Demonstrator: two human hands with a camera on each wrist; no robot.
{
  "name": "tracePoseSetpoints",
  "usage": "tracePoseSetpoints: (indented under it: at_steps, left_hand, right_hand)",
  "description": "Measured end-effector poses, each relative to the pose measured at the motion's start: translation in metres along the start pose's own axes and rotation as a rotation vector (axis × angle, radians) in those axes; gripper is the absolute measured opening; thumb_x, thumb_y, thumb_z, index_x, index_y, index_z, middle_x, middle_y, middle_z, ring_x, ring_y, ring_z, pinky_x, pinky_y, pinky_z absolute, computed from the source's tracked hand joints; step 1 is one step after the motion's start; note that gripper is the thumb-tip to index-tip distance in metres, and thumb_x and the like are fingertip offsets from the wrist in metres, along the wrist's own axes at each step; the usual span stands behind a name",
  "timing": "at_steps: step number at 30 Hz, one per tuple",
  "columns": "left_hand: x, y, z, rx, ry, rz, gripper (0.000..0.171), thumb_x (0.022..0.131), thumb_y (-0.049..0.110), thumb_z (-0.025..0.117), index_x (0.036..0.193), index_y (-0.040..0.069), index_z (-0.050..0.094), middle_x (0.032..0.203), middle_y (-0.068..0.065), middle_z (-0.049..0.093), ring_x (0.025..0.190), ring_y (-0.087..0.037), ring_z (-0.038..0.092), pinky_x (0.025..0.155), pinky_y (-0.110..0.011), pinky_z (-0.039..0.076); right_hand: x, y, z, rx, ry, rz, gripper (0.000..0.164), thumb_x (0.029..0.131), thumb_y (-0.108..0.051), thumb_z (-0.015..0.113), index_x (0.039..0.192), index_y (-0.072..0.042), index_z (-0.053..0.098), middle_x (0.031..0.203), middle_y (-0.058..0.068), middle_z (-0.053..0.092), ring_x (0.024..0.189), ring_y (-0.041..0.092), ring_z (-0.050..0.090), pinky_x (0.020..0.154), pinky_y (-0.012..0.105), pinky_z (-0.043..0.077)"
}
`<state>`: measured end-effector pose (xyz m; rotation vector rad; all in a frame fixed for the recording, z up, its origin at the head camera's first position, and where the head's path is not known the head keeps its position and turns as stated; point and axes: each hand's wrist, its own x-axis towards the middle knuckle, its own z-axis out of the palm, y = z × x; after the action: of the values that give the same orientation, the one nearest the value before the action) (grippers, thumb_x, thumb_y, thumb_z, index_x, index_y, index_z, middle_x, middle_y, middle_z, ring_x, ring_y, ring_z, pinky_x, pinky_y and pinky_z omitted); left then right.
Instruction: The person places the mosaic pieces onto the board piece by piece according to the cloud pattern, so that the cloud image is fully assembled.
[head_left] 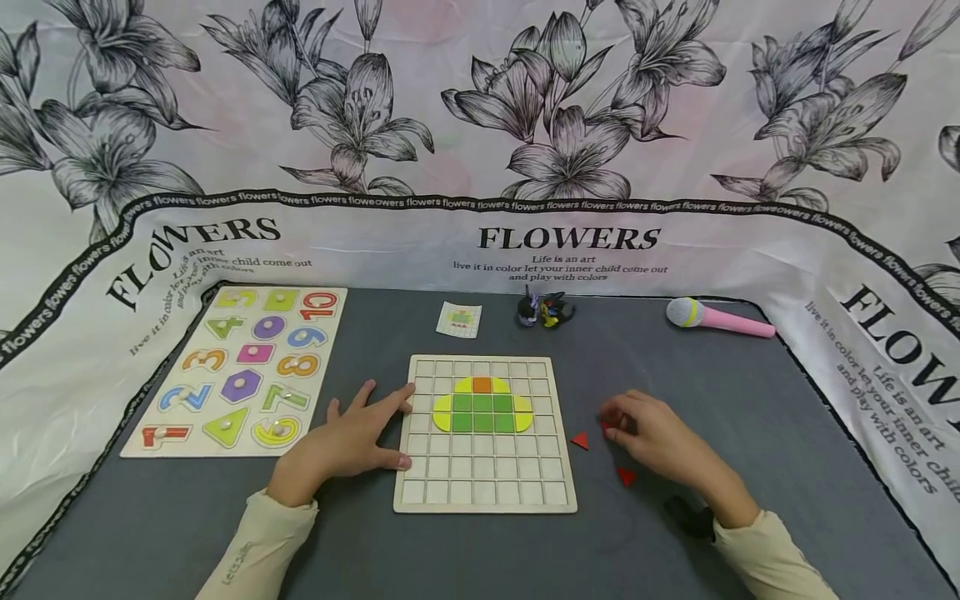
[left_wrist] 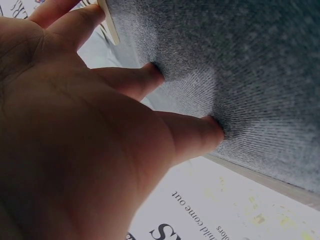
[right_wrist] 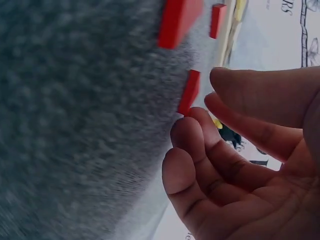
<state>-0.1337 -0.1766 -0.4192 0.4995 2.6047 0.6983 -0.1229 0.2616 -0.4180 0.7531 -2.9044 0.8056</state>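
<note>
A wooden grid board (head_left: 486, 493) lies mid-table, with green squares (head_left: 483, 412), yellow rounded pieces (head_left: 442, 414) and an orange square (head_left: 482, 384) on it. My left hand (head_left: 341, 439) is spread at the board's left edge; the thumb and a finger touch that edge, while other fingertips press the grey cloth in the left wrist view. To the board's right, my right hand (head_left: 660, 437) has loosely bent fingers beside a small red piece (right_wrist: 189, 93). A fingertip seems to touch it; the thumb stands apart. Two more red triangles (head_left: 580, 439) lie close by.
A number-and-shape puzzle board (head_left: 191, 358) lies at the left. Along the back are a small pattern card (head_left: 459, 320), small dark figures (head_left: 543, 309) and a pink toy microphone (head_left: 722, 319). A dark object (head_left: 688, 517) sits by the right wrist.
</note>
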Motion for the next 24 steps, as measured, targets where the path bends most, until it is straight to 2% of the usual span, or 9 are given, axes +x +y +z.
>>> tracePoseSetpoints:
  at_steps: [11, 16, 24]
  left_hand:
    - [0.000, -0.002, 0.002, 0.010, 0.014, 0.005, 0.105, 0.088, 0.039, 0.090, 0.171, 0.015, 0.029, 0.156, -0.002, 0.057, 0.161, -0.051, 0.006, 0.113, -0.086, 0.000]
    - [0.000, -0.003, 0.002, 0.005, 0.013, 0.002, 0.105, 0.088, 0.038, 0.090, 0.170, 0.015, 0.030, 0.157, -0.003, 0.056, 0.160, -0.052, 0.006, 0.112, -0.086, -0.001]
    - [0.000, -0.002, 0.002, 0.006, 0.014, 0.009, 0.105, 0.088, 0.038, 0.090, 0.170, 0.015, 0.030, 0.156, -0.002, 0.057, 0.160, -0.052, 0.006, 0.112, -0.086, -0.001]
  right_hand:
    - [0.002, 0.002, 0.005, 0.046, -0.044, 0.065, 0.010, 0.095, -0.002, 0.080, 0.099, -0.007, 0.073, 0.086, -0.008, 0.062, 0.074, 0.005, 0.055, 0.063, 0.029, 0.050]
    - [0.004, 0.001, 0.006, 0.051, -0.044, 0.108, 0.014, 0.096, -0.007, 0.081, 0.092, -0.010, 0.068, 0.079, -0.009, 0.061, 0.069, 0.004, 0.055, 0.061, 0.029, 0.049]
    - [0.017, -0.010, 0.003, 0.065, -0.006, 0.078, 0.014, 0.097, -0.004, 0.079, 0.091, -0.013, 0.071, 0.079, -0.010, 0.065, 0.068, 0.004, 0.054, 0.061, 0.028, 0.048]
